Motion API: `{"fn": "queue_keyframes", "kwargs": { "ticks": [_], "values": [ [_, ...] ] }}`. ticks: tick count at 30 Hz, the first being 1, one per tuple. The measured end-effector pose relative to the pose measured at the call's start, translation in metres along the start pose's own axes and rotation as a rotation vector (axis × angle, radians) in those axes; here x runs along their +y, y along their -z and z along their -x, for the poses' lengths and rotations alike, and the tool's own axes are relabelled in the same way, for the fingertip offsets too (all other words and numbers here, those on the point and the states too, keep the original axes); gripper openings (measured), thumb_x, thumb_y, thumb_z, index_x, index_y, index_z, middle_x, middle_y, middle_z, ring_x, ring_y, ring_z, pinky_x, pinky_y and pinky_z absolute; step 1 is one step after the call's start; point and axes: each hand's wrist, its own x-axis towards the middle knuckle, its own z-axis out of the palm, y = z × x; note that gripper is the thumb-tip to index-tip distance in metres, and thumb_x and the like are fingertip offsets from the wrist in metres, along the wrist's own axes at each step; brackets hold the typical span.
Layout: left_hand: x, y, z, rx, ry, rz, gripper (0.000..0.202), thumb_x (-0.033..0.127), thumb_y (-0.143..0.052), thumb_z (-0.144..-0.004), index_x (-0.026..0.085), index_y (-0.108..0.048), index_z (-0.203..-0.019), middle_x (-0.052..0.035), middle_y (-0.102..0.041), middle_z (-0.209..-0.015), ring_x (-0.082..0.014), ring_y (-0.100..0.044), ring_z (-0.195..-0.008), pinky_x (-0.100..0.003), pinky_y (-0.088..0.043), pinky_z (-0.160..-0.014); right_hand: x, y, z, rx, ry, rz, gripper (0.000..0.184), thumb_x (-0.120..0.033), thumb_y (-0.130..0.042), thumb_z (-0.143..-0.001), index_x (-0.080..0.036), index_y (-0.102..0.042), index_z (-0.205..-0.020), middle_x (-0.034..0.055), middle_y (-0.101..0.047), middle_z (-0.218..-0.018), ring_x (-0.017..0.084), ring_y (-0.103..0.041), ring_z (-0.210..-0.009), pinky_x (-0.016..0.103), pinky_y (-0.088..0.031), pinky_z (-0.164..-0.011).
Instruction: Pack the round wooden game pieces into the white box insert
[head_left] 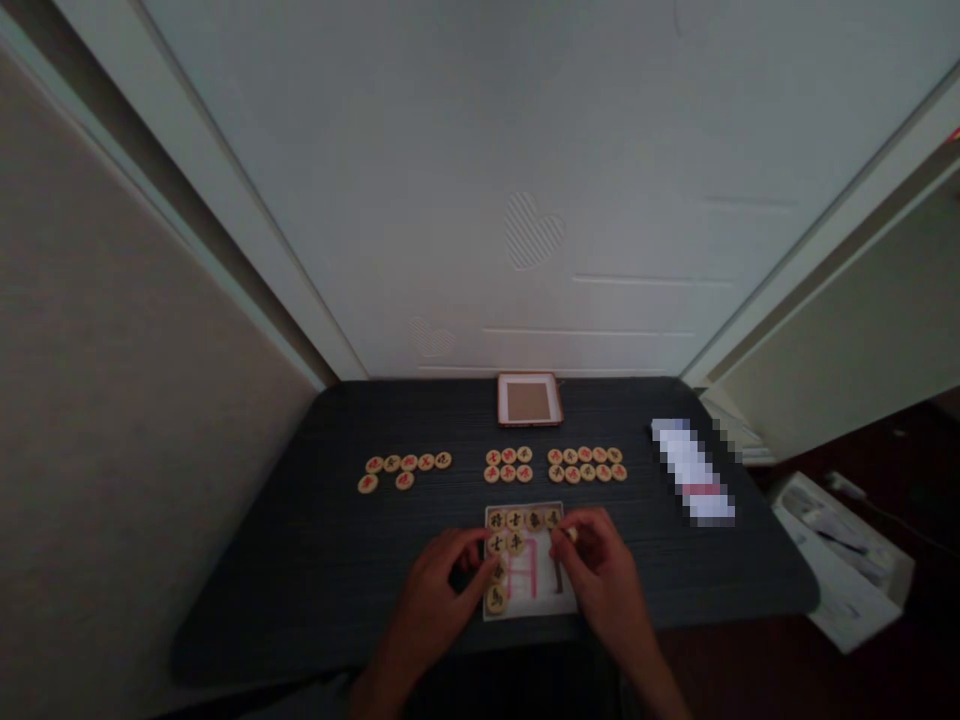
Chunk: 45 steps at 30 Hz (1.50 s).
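Arranging step: seemingly in hand — black-marked discs sit in the shallow box, lower centre of the frame.
Right hand: fingers pinching a pale disc by the box's upper right corner.
Left hand: fingers at the left column; grip — cannot tell.
Next move: probably calls for a light, level touch.

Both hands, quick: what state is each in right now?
Left hand: at the tray's left edge; whether it holds anything cannot be told.
Right hand: closed, pinching a wooden piece.
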Motion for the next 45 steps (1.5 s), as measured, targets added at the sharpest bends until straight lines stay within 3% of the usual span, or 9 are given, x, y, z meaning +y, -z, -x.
{"fn": "queue_keyframes", "kwargs": {
  "ticks": [4, 18, 24, 28, 32, 41, 45],
  "values": [
    [0.002, -0.001, -0.001, -0.003, -0.049, -0.066, 0.024, 0.039, -0.065, -0.093, 0.026, -0.069, -0.113, -0.0011, -0.067, -0.082, -0.0194, -0.065, -0.078, -0.034, -0.053, -0.079, 0.004, -0.002, 0.000, -0.056, -0.051, -0.031, 0.022, -0.043, -0.069, -0.091, -0.022, -0.064, -0.089, 0.0003, -0.059, -0.081, 0.017, -0.062, -0.070, 0.025, -0.051, -0.059],
    [0.006, 0.000, -0.001, 0.001, -0.046, -0.099, 0.021, 0.038, -0.063, -0.094, 0.028, -0.071, -0.111, -0.0008, -0.068, -0.081, -0.0206, -0.064, -0.079, -0.037, -0.051, -0.082, -0.010, 0.002, 0.000, -0.065, 0.030, 0.066, 0.031, -0.050, -0.063, -0.095, -0.023, -0.077, -0.095, 0.0018, -0.063, -0.078, 0.016, -0.064, -0.064, 0.025, -0.052, -0.055],
    [0.010, 0.002, -0.001, 0.006, -0.044, -0.084, 0.021, 0.037, -0.065, -0.092, 0.028, -0.073, -0.111, -0.0009, -0.069, -0.080, -0.0204, -0.064, -0.078, -0.035, -0.051, -0.079, -0.009, 0.003, 0.002, -0.086, 0.033, 0.050, 0.032, -0.045, -0.056, -0.099, -0.024, -0.076, -0.112, 0.0053, -0.070, -0.087, 0.018, -0.068, -0.072, 0.026, -0.056, -0.061],
    [0.010, 0.001, 0.000, 0.026, -0.049, -0.068, 0.021, 0.036, -0.066, -0.091, 0.028, -0.073, -0.110, -0.0006, -0.069, -0.080, -0.0204, -0.064, -0.078, -0.036, -0.051, -0.081, -0.007, 0.000, 0.002, -0.104, 0.056, 0.041, 0.029, -0.041, -0.054, -0.101, -0.027, -0.074, -0.116, 0.0081, -0.071, -0.108, 0.022, -0.071, -0.094, 0.032, -0.060, -0.080],
    [0.009, 0.001, 0.000, 0.022, -0.046, -0.066, 0.020, 0.035, -0.065, -0.092, 0.028, -0.073, -0.109, -0.0003, -0.069, -0.080, -0.0201, -0.064, -0.078, -0.036, -0.050, -0.082, -0.005, -0.003, 0.003, -0.120, 0.080, 0.070, 0.028, -0.039, -0.053, -0.101, -0.028, -0.074, -0.117, 0.0092, -0.070, -0.113, 0.024, -0.069, -0.103, 0.038, -0.058, -0.091],
    [0.008, 0.001, -0.001, 0.017, -0.043, -0.045, 0.019, 0.036, -0.063, -0.093, 0.028, -0.074, -0.107, -0.0009, -0.068, -0.078, -0.0202, -0.062, -0.077, -0.035, -0.050, -0.079, -0.007, -0.008, 0.005, -0.135, 0.089, 0.022, 0.024, -0.037, -0.056, -0.100, -0.026, -0.074, -0.110, 0.0076, -0.071, -0.105, 0.021, -0.070, -0.092, 0.034, -0.060, -0.083],
    [0.012, 0.003, -0.002, 0.018, 0.026, 0.062, 0.021, 0.036, -0.062, -0.094, 0.027, -0.074, -0.107, -0.0015, -0.069, -0.081, -0.0194, -0.063, -0.077, -0.031, -0.051, -0.074, -0.009, -0.008, 0.006, -0.164, 0.064, 0.015, 0.021, -0.036, -0.057, -0.099, -0.026, -0.075, -0.106, 0.0071, -0.070, -0.104, 0.021, -0.070, -0.092, 0.032, -0.060, -0.081]
  ]
}}
